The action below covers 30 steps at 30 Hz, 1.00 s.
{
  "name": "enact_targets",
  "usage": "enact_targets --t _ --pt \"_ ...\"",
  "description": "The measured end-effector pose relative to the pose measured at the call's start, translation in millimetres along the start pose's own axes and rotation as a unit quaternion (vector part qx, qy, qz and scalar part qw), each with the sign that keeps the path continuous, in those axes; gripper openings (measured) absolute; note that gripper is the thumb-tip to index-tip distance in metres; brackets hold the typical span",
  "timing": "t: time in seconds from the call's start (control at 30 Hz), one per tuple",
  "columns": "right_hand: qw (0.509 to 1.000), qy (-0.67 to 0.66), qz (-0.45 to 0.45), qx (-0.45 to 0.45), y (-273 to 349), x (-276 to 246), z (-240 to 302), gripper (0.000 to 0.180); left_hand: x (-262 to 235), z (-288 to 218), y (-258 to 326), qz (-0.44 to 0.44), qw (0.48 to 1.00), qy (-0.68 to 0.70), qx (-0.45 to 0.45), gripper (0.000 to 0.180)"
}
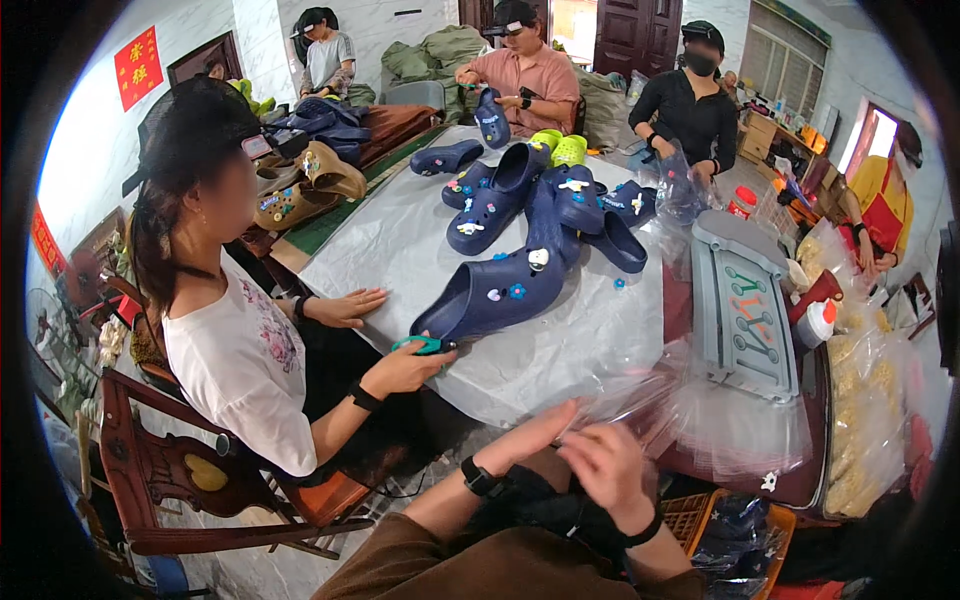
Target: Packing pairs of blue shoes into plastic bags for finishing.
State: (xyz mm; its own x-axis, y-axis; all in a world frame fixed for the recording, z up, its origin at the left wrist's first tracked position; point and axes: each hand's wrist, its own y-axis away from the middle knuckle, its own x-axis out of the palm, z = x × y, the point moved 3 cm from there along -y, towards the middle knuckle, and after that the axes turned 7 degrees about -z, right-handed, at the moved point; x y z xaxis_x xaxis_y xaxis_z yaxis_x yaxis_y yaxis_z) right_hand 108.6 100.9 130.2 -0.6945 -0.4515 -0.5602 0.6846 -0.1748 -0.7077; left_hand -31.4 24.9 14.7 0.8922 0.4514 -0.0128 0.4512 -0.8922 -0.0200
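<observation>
Both hands sit low at the table's near edge, working a clear plastic bag (640, 400). Left hand (535, 435) lies flat and open, palm up, fingers stretched toward the bag's edge and touching the film. Right hand (605, 465) is loosely curled over the same film; whether it pinches the plastic cannot be told, as motion blur hides the fingertips. Each wrist carries a black band. Under both forearms lies a dark bundle (545, 510), resting on the lap.

The bag spreads over the table (400, 250) corner and trails right over more crumpled film. Just beyond it lies a large navy clog (500, 290) with small charms; further navy clogs are piled behind it toward the table's middle, with two green ones (558, 147) at the far end.

A person in a white shirt, seated at left, holds a teal tool (420, 345) against the clog's heel. A grey tray (740, 300) stands to the right of the bag. Three more people work at the far side
</observation>
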Motion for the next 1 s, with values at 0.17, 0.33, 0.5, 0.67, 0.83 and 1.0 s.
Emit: enact_targets --t 0.17,0.33,0.5,0.67,0.83,1.0 --pt "0.973 -0.136 0.138 0.122 18.5 6.4 -4.4 0.034 -2.3 -35.9 7.9 0.067 0.94 0.328 -0.063 0.068" --pt "0.958 -0.068 0.039 0.275 41.2 -16.0 -64.6 0.039 2.1 -17.2 -4.3 0.014 0.968 0.248 -0.033 0.066" --pt "0.972 0.116 0.05 0.196 51.1 -5.3 -98.7 0.061 -21.2 8.3 -12.1 -0.087 0.987 0.105 -0.081 0.05" --pt "0.964 0.192 0.082 0.166 64.6 8.7 -103.3 0.064 -63.1 36.1 -1.4 -0.221 0.968 0.105 -0.06 0.035" --pt "0.968 0.16 0.097 0.166 45.7 18.3 -110.6 0.071 -86.7 25.0 -11.7 -0.269 0.954 0.123 -0.05 0.059" --pt "0.967 0.192 0.089 0.144 27.5 34.5 -130.9 0.08 -87.7 -23.2 -33.8 -0.345 0.937 -0.057 -0.013 0.075"
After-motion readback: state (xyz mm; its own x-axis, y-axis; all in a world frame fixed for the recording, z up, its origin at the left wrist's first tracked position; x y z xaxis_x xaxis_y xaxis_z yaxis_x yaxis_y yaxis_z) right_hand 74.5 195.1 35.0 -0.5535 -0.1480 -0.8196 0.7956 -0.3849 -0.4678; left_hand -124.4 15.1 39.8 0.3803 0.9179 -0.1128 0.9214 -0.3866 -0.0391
